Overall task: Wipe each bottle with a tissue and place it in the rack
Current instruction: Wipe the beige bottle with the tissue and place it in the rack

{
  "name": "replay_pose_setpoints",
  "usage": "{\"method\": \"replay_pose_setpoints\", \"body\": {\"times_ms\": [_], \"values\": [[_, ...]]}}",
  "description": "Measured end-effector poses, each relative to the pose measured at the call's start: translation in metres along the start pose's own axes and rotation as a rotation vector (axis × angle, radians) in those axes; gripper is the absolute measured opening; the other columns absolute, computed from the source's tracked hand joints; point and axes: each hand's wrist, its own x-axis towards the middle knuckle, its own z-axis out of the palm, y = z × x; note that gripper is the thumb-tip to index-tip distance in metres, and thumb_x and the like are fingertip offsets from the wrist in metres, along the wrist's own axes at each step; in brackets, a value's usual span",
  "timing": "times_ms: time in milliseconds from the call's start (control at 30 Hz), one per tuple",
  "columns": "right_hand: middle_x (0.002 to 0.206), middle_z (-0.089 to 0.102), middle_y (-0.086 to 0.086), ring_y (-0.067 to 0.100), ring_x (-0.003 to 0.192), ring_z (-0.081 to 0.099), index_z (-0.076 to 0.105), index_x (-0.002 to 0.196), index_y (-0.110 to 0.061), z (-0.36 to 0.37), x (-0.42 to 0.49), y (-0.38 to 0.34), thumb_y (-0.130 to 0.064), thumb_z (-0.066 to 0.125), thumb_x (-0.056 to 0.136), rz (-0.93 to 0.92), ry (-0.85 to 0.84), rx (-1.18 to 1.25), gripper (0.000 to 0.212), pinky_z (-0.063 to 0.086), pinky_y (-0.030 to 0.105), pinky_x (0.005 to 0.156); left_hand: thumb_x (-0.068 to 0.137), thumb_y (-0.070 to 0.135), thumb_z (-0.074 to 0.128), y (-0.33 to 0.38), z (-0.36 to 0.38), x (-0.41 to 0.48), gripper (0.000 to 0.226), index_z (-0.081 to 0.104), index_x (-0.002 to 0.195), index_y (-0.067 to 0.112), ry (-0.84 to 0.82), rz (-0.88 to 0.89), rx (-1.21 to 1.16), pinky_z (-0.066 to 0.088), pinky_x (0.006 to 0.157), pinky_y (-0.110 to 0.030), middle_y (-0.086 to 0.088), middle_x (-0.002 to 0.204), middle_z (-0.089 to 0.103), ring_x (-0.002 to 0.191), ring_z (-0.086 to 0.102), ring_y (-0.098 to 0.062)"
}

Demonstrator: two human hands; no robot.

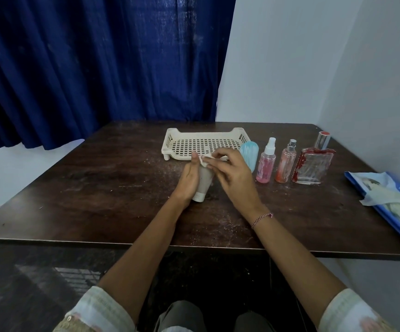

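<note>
Left hand (188,180) grip clamped on grey tube (203,186); right hand (233,176) pinches tissue (202,160); writing unreadable.

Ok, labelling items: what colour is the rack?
The rack is cream, with a perforated base; head view.

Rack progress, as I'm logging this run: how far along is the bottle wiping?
Done: nothing, the rack holds no bottles. In hand: the left hand grips a grey tube while the right hand pinches a tissue against its top end. Left: the blue bottle, pink spray bottle, orange spray bottle and square perfume bottle all stand unracked beside it.
</note>
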Motion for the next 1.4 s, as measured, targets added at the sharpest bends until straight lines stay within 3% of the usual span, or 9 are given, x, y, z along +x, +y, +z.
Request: {"method": "replay_pose_setpoints", "body": {"times_ms": [100,200,367,500,667,967,1100,1267,1400], "values": [[0.107,0.062,0.006,0.014,0.103,0.056,0.067,0.11,-0.009,0.001,0.002,0.002,-0.008,0.059,0.088,0.158,0.075,0.078,0.024,0.048,0.029,0.093,0.096,0.045,0.022,0.002,0.0,0.001,0.047,0.06,0.09,0.017,-0.047,-0.005,0.028,0.05,0.054,-0.026,-0.01,0.076,0.062,0.059,0.058,-0.014],[0.105,0.065,0.0,0.011,0.101,0.059,0.067,0.11,-0.008,-0.001,0.003,0.004,-0.007,0.061,0.088,0.225,0.095,0.155,0.023,0.052,0.034,0.088,0.09,0.05,0.033,0.001,-0.001,0.002,0.052,0.062,0.087,0.006,-0.06,-0.007,0.045,0.049,0.05,-0.022,-0.008,0.068,0.062,0.054,0.057,-0.012],[0.105,0.058,0.004,0.009,0.102,0.055,0.068,0.106,-0.004,0.006,0.002,0.0,0.001,0.064,0.083,0.167,0.063,0.209,0.024,0.051,0.026,0.089,0.1,0.039,0.033,0.002,-0.002,0.004,0.04,0.063,0.097,0.014,0.034,-0.05,-0.081,0.054,0.057,-0.025,-0.003,0.079,0.066,0.064,0.063,-0.011],[0.1,0.057,-0.001,0.01,0.101,0.054,0.071,0.102,-0.009,0.009,0.0,0.0,-0.005,0.068,0.08,0.11,-0.03,0.193,0.023,0.05,0.026,0.087,0.1,0.042,0.03,0.003,-0.007,0.005,0.049,0.065,0.113,0.01,0.063,-0.092,-0.206,0.054,0.083,-0.03,-0.01,0.106,0.07,0.098,0.065,-0.02],[0.096,0.054,0.0,0.013,0.09,0.049,0.07,0.106,-0.016,0.011,-0.003,-0.006,-0.02,0.063,0.085,-0.005,-0.242,0.103,0.023,0.044,0.024,0.079,0.099,0.048,0.03,0.008,-0.013,0.008,0.055,0.065,0.115,0.009,0.118,-0.112,-0.369,0.055,0.08,-0.032,-0.016,0.107,0.066,0.099,0.062,-0.025],[0.094,0.05,-0.002,-0.004,0.096,0.049,0.069,0.104,-0.007,0.005,0.001,-0.002,-0.005,0.063,0.084,0.143,0.007,0.203,0.021,0.049,0.021,0.086,0.098,0.044,0.036,0.006,-0.006,0.007,0.045,0.062,0.113,0.01,0.009,-0.182,-0.359,0.054,0.079,-0.03,-0.01,0.108,0.068,0.096,0.064,-0.021],[0.096,0.056,-0.001,0.006,0.093,0.056,0.067,0.1,-0.006,0.003,0.002,0.0,-0.01,0.066,0.084,0.218,0.104,0.198,0.017,0.052,0.025,0.082,0.099,0.043,0.037,0.005,-0.005,0.008,0.04,0.065,0.107,0.017,0.002,-0.209,-0.316,0.049,0.089,-0.035,-0.005,0.108,0.07,0.1,0.064,-0.02],[0.091,0.059,0.001,0.007,0.081,0.059,0.07,0.096,-0.006,0.009,-0.003,-0.001,-0.012,0.072,0.079,0.157,-0.119,0.311,0.018,0.054,0.023,0.07,0.099,0.045,0.032,0.006,-0.011,0.009,0.049,0.07,0.097,0.015,0.069,-0.174,-0.339,0.055,0.064,-0.03,-0.007,0.089,0.069,0.077,0.065,-0.018],[0.089,0.06,0.004,0.011,0.079,0.059,0.072,0.094,-0.007,0.01,-0.006,-0.006,-0.009,0.074,0.076,0.098,-0.297,0.379,0.018,0.052,0.021,0.067,0.098,0.049,0.033,0.007,-0.019,0.013,0.051,0.07,0.102,0.014,0.218,-0.179,-0.354,0.053,0.066,-0.029,-0.004,0.087,0.065,0.077,0.061,-0.016]]}}
